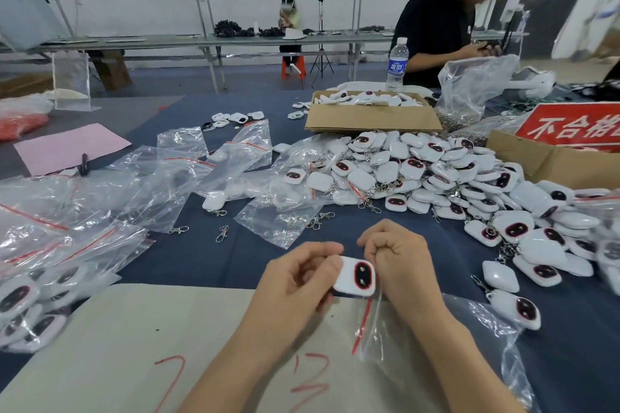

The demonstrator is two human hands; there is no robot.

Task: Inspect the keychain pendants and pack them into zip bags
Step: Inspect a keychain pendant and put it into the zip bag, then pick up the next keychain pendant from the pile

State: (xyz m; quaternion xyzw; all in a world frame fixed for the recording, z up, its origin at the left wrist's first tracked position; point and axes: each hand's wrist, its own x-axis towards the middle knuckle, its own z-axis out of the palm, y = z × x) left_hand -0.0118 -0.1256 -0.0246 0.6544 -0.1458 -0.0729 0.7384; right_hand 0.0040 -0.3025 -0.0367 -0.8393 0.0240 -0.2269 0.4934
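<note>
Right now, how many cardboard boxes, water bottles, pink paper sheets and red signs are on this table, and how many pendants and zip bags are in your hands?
Cardboard boxes: 2
Water bottles: 1
Pink paper sheets: 1
Red signs: 1
Pendant pinched by the left hand: 1
Zip bag gripped by the right hand: 1
Total: 7

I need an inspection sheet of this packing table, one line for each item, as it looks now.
Surface: dark blue cloth, beige board at the near edge.
Job's things: one pendant in hand, zip bag just below it, pendant pile right, empty bags left.
Clutter: loose clasps, water bottle, cardboard box, pink paper.
Hands: left hand and right hand both hold the pendant.
Cables: nothing seen.
Surroundings: a person in black works opposite; red sign right.
</note>
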